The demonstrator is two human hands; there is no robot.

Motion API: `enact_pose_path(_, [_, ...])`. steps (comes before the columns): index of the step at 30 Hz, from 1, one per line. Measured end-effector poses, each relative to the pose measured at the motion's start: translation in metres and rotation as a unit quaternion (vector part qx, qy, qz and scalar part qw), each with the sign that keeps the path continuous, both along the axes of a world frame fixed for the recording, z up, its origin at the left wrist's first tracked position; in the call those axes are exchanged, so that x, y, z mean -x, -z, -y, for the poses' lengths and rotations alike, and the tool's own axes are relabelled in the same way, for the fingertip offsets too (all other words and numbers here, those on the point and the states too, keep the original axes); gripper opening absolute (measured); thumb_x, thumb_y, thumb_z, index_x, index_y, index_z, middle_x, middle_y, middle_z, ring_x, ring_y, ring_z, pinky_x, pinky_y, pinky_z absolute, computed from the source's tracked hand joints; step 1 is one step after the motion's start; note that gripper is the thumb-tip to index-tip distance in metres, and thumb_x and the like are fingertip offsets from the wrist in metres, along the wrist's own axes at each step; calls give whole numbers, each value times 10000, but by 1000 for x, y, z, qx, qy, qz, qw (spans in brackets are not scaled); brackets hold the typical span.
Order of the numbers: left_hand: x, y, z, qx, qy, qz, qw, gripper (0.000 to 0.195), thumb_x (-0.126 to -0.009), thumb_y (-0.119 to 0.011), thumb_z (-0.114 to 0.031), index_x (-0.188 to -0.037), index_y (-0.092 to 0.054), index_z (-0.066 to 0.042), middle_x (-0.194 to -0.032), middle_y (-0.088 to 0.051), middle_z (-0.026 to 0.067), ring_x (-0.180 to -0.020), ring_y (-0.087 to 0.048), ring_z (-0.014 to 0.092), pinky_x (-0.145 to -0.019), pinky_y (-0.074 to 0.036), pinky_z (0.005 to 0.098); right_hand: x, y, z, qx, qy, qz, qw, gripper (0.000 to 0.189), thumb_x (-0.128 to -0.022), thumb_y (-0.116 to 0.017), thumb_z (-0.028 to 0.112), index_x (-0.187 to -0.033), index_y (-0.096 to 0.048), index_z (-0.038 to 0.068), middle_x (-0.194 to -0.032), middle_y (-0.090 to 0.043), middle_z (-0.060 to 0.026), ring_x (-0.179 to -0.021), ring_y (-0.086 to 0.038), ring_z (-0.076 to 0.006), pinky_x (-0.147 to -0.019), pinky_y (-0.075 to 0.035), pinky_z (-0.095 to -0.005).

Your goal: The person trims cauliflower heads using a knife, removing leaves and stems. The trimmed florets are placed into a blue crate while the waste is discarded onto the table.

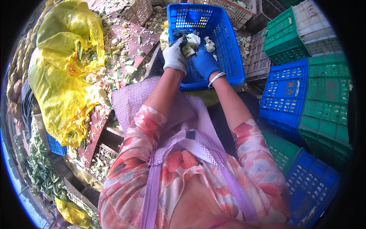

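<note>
Over a blue plastic crate (238,65) in front of me, both gloved hands are close together. My left hand (174,57), in a whitish knit glove with dark fingers, grips a pale piece of cauliflower (192,43). Against the near side of that piece are the curled fingers of my right hand (205,63), in a blue glove. Whether it holds a tool is hidden. Just beyond the right glove lies a cauliflower floret (209,44) inside the crate.
On my left, yellow mesh sacks (60,86) lie on a reddish board (137,33) strewn with cauliflower scraps (130,68). Stacked green crates (326,94) and blue crates (281,91) stand on my right. A pale crate (237,11) sits beyond the blue one.
</note>
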State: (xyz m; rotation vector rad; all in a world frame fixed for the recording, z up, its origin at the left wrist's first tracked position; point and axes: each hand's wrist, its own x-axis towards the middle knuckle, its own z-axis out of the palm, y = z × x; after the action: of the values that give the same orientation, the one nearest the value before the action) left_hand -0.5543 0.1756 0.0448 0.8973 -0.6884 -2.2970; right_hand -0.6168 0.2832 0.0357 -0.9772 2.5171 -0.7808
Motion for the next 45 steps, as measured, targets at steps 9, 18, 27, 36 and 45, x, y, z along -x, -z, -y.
enact_pose_path(9, [1, -25, -7, 11, 27, 43, 999, 324, -1006, -616, -294, -1138, -644, 1, -962, -707, 109, -762, -699, 186, -608, -579, 289, 15, 0, -11, 361, 209, 270, 868, 170, -918, -705, 212, -869, -700, 49, -689, -654, -31, -524, -594, -108, -479, -469, -301])
enact_pose_path(18, [16, 60, 18, -32, 287, -195, 937, 201, -994, -509, -221, -1126, -649, -164, -1069, -693, -13, -983, -656, 184, -981, -473, 298, 8, -34, -4, 363, 90, 215, 902, 185, -900, -741, 207, -954, -671, 44, -731, -605, 34, -630, -534, -66, -583, -454, -247])
enact_pose_path(27, [12, 53, 41, -62, 108, -255, 959, 168, -1020, -440, -105, -1073, -595, -70, -965, -641, 81, -1002, -631, 202, -970, -446, 260, -11, -21, 0, 172, 29, 6, 985, 265, -955, -661, 273, -994, -657, 11, -798, -694, -144, -723, -687, -276, -640, -511, -398])
enact_pose_path(36, [11, -30, -20, 50, 93, 30, 994, 152, -938, -629, -96, -1045, -647, 11, -932, -697, 120, -827, -664, 186, -733, -540, 319, 43, 93, -12, 167, 78, 232, 955, 470, -985, -588, 418, -1175, -652, -7, -923, -715, -227, -848, -710, -389, -694, -540, -452])
enact_pose_path(45, [-186, -58, 103, 542, -65, 585, 599, 683, -804, -778, -301, -1375, -548, -3, -1375, -554, 213, -1297, -503, 365, -1089, -408, 420, 13, -23, -10, 419, 227, 498, 725, 210, -938, -694, 195, -782, -566, 136, -650, -516, 33, -533, -480, -110, -489, -395, -272])
